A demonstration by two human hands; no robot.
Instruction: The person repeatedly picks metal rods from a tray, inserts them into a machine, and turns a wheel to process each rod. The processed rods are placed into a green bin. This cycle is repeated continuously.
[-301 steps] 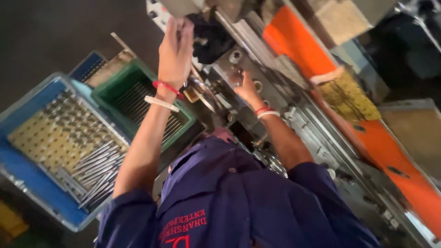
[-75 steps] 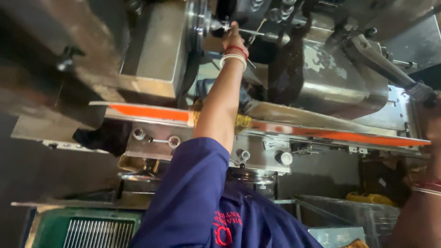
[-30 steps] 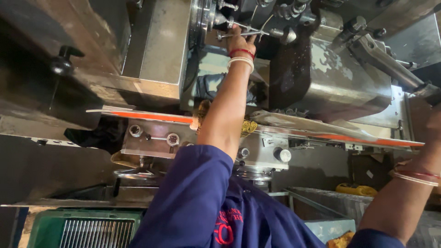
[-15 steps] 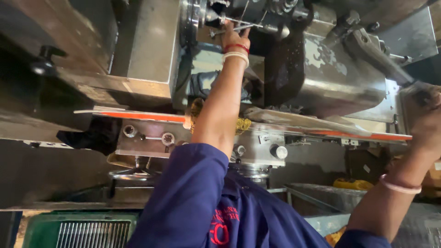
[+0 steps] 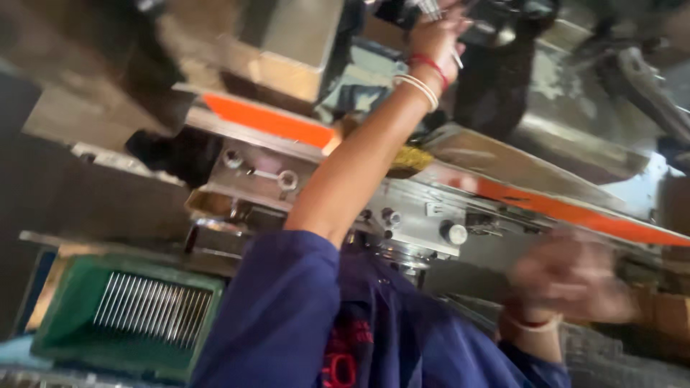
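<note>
Head view: the left hand (image 5: 440, 32) is raised high on an outstretched arm, up against the dark upper part of a metal machine (image 5: 575, 93). Its grip is closed around a bundle of thin metal rods (image 5: 433, 10), whose ends stick out above the fingers at the top edge of the picture, with one rod tip showing below the palm. A red thread and pale bangles (image 5: 424, 79) circle the wrist.

The right hand (image 5: 568, 284) is low at the right, in front of the machine's lower frame, and badly smeared; whether its grip is spread or closed cannot be told, nor whether it holds anything. A band sits on that wrist.

An orange strip (image 5: 269, 121) runs slanting along the machine's rail, with bolts and a round knob (image 5: 454, 233) beneath it. At lower left, a green crate (image 5: 57, 316) holds a row of thin metal rods lying side by side. A blue sleeve (image 5: 280, 316) fills the lower middle.
</note>
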